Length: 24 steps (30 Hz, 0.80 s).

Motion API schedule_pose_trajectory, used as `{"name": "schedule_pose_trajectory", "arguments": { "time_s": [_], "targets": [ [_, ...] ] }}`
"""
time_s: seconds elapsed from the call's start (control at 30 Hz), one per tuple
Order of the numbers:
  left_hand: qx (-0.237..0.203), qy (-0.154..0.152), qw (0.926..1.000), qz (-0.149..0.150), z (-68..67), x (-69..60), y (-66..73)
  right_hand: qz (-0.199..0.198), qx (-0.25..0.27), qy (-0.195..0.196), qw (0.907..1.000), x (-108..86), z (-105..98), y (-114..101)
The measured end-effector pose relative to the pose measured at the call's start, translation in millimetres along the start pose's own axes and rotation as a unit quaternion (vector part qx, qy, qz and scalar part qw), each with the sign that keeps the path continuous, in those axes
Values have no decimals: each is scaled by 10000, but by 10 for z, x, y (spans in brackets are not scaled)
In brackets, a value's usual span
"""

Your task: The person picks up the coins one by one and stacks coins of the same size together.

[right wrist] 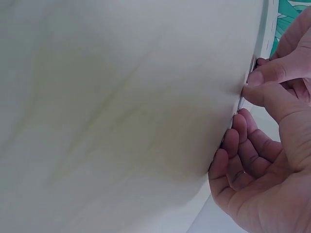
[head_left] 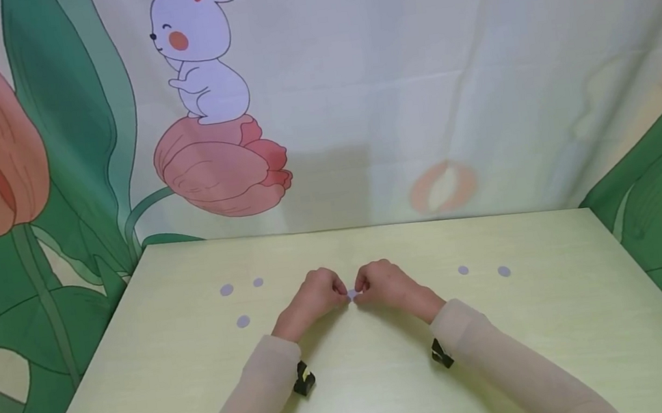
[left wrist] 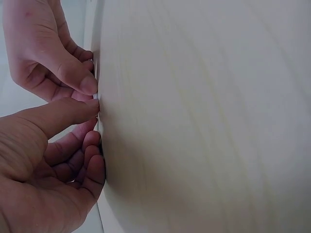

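A small pale purple disc [head_left: 351, 294] lies between both hands at the middle of the table. From the left, my left hand [head_left: 319, 293] pinches its edge, fingers curled and thumb low on the tabletop. My right hand [head_left: 387, 285] mirrors it from the other side. Thumb tips nearly meet in the left wrist view, where the left hand [left wrist: 53, 165] is nearer the camera and the right hand [left wrist: 46, 53] beyond. Fingers hide most of the disc in both wrist views; the right hand [right wrist: 267, 160] has its fingertips against the table there.
Left of the hands lie three more purple discs, one [head_left: 226, 289] farthest left. Two others, including a disc [head_left: 504, 271], lie to the right. The pale yellow table [head_left: 366, 395] ends at a printed cloth backdrop [head_left: 354, 93]. Black bands hang under both wrists.
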<state>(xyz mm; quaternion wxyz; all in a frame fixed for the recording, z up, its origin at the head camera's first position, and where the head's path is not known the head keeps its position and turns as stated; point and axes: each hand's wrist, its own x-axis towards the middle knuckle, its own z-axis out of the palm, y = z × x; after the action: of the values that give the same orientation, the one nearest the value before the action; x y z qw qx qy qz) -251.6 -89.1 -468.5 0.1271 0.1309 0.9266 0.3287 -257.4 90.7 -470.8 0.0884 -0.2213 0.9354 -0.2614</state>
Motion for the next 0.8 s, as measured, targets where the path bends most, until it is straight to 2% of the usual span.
{"name": "schedule_pose_trajectory", "arguments": {
  "time_s": [0.17,0.37,0.8],
  "targets": [
    [4,-2,10000,19,-2,9,1,180,-130,-67,9997,30,26,9],
    [7,-1,10000,-21,-3,21,-5,178,-166,-19,9997,32,33,-7],
    [-58,-48,10000,8,-11,14,-1,249,-248,-229,9991,53,46,4]
  ]
}}
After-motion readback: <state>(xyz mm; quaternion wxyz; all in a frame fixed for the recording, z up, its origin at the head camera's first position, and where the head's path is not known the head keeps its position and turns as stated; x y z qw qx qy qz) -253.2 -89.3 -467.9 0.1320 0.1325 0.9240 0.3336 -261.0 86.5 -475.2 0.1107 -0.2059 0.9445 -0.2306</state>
